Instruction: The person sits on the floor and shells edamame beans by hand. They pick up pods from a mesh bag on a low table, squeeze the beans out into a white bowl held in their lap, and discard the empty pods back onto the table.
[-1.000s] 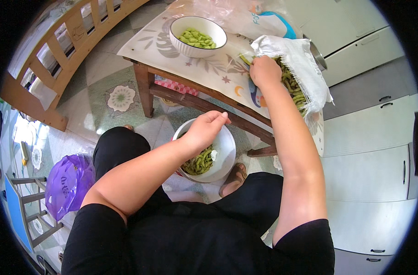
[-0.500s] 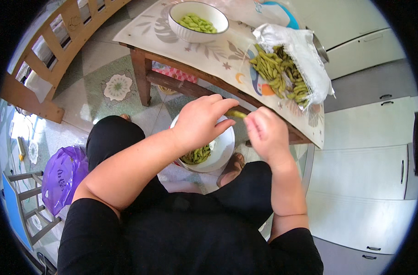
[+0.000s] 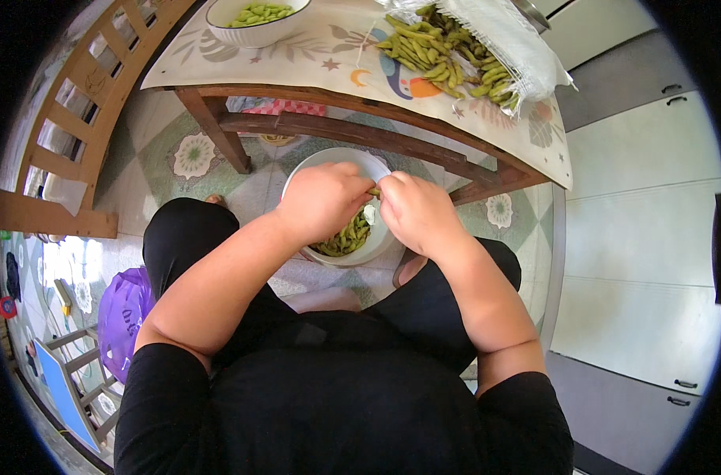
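One green pod [image 3: 374, 191], frame centre, pinched between the fingertips of left hand [image 3: 327, 203] and right hand [image 3: 418, 210] above the white bucket [image 3: 364, 161]; presumably light, pliable, best gripped near its ends. Bucket contains green pods or husks [image 3: 346, 239] (cannot tell which); ribbed bowl [image 3: 254, 36], upper left, contains shelled beans [image 3: 259, 13]; white sack [image 3: 495, 32], upper right, partly covers piled pods [image 3: 424, 54].

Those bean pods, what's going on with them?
A person in black holds one pod between the left hand and right hand, over a white bucket with more pods inside. On the table, a pile of pods lies partly under a white woven cloth, and a white bowl holds loose green beans.
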The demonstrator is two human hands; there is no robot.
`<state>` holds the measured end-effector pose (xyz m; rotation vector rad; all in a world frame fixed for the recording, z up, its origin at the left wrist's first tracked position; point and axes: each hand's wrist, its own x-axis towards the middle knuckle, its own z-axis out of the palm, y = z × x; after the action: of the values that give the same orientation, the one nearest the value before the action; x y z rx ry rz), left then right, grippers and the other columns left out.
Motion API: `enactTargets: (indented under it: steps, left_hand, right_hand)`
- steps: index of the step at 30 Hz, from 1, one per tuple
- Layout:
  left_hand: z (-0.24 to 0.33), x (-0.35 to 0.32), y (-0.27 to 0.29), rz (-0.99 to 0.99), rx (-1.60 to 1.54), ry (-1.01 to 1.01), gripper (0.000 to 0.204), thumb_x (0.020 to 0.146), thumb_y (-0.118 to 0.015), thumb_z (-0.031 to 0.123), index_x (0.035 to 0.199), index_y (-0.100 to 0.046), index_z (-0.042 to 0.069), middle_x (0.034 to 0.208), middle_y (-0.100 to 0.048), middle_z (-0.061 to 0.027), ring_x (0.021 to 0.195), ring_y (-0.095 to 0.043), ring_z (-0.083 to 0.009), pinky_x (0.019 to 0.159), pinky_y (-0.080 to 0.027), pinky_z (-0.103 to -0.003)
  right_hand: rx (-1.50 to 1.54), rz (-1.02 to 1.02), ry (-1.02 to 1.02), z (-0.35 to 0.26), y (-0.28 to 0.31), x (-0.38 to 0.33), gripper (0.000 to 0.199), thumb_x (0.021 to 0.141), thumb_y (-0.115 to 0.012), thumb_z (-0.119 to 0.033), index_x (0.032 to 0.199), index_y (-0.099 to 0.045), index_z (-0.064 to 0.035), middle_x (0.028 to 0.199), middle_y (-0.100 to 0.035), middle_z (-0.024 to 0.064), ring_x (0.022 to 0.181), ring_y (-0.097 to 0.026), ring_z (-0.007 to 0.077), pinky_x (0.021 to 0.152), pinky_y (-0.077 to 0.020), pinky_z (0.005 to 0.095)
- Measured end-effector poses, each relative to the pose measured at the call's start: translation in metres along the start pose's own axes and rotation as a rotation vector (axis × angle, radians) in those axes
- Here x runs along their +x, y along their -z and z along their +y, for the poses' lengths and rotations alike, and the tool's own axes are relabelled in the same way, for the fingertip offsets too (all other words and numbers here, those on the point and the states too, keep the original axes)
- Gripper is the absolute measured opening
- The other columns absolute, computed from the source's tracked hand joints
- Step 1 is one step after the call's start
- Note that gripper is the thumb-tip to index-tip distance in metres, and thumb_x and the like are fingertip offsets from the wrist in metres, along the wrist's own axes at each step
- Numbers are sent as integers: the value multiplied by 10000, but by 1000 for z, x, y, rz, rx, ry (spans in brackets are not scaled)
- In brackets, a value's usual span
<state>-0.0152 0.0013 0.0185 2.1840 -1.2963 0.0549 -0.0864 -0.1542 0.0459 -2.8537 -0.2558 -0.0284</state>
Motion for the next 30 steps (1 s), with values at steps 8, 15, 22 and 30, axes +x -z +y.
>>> enactTargets:
  steps: [8, 15, 22, 30]
  left_hand:
    - [4, 3, -1, 154, 63, -72, 58, 675, -583, 145, 712, -567, 104, 672, -493, -52, 650, -527, -254, 549, -438, -358]
    - [3, -1, 2, 174, 111, -113, 117, 653, -593, 98, 768, -573, 101, 670, -485, -60, 630, -518, -260, 533, -431, -363]
    - [-1, -5, 5, 168, 172, -182, 163, 642, -599, 86, 802, -575, 108, 658, -466, -54, 612, -507, -251, 520, -424, -363]
    - [-11, 4, 1, 393, -852, 333, 130, 831, -522, 152, 898, -573, 52, 594, -394, 12, 556, -390, -80, 519, -346, -239]
  right_hand:
    - [459, 23, -179, 10, -12, 3, 190, 782, -417, -176, 819, -504, -12, 799, -567, 192, 774, -538, 369, 661, -430, 423]
    - [829, -2, -282, 5, -23, 4, 149, 803, -424, -141, 831, -512, -24, 686, -525, 61, 644, -507, 165, 592, -414, 299]
    - [1397, -192, -460, 3, -23, 4, 88, 818, -397, -123, 815, -469, -73, 619, -390, -44, 526, -332, 49, 462, -285, 208]
    - [1361, -34, -250, -10, -21, 4, 144, 877, -370, -167, 806, -456, -76, 633, -376, -36, 529, -329, 48, 485, -298, 195]
